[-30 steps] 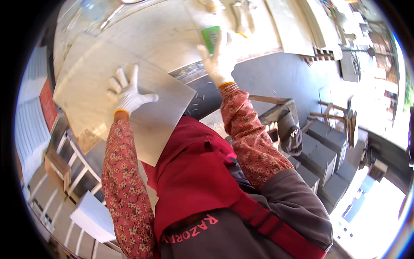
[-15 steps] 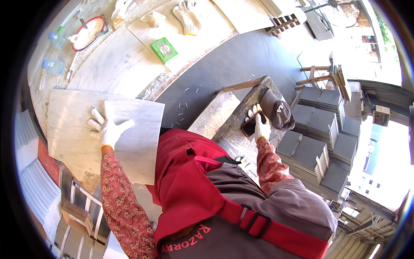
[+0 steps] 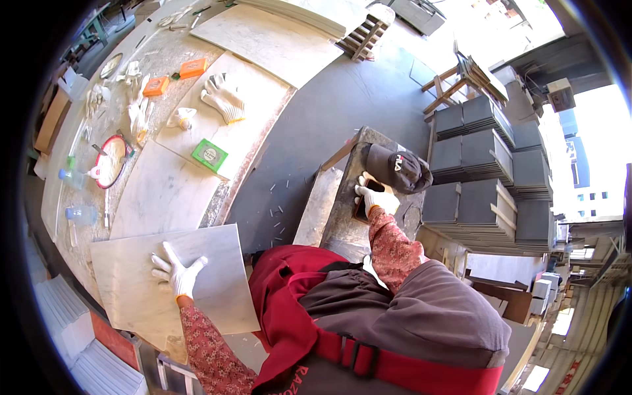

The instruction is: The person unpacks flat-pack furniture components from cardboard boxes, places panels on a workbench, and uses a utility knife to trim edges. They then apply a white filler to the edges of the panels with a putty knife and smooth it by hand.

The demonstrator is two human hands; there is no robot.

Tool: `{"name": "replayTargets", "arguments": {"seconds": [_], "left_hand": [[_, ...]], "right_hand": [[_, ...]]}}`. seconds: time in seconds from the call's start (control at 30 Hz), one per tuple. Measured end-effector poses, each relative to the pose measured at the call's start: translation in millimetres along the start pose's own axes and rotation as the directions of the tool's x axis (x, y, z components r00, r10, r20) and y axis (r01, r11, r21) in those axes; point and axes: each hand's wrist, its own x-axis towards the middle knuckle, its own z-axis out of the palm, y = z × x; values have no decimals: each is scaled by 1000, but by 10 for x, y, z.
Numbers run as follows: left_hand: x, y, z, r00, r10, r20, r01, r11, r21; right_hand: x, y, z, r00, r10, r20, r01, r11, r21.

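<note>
While your left hand [image 3: 176, 273] lies flat, fingers spread and grasping nothing, on the pale marble tile [image 3: 141, 289] at the near end of the desk [image 3: 72, 164], the tile rests steady beneath it. Further along the desk lie a green box [image 3: 210, 155], a loose pair of gloves [image 3: 224, 97] and two orange blocks [image 3: 174, 77]. To the right, your right hand [image 3: 375, 197] closes on a small dark object [image 3: 366, 203] set on the low stone stand [image 3: 342, 207], just beside a black cap [image 3: 397, 168]. The step in hand appears to be fetching that object; the next move likely calls for lifting it clear while you keep the tile pinned.
</note>
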Motion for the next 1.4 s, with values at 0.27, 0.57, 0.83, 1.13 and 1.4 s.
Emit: {"name": "replayTargets", "arguments": {"seconds": [0.27, 0.57, 0.83, 1.13, 1.4], "left_hand": [[-58, 67, -93, 999, -21, 29, 20, 998, 57], [-98, 73, -150, 999, -32, 34, 30, 998, 56], [-109, 176, -128, 999, -36, 37, 32, 992, 120], [-111, 70, -111, 998, -49, 37, 46, 996, 75], [-185, 166, -105, 999, 20, -39, -19, 999, 41]], "right_hand": [[-544, 92, 667, 620, -696, 361, 651, 201, -732], [-1966, 165, 2693, -69, -797, 600, 997, -28, 77], [-1993, 44, 3343, 15, -785, 620, 966, -149, -211], [-1793, -308, 3363, -100, -774, 625, 993, -115, 15], [-1480, 302, 1866, 458, -46, 888, 155, 987, -29]]}}
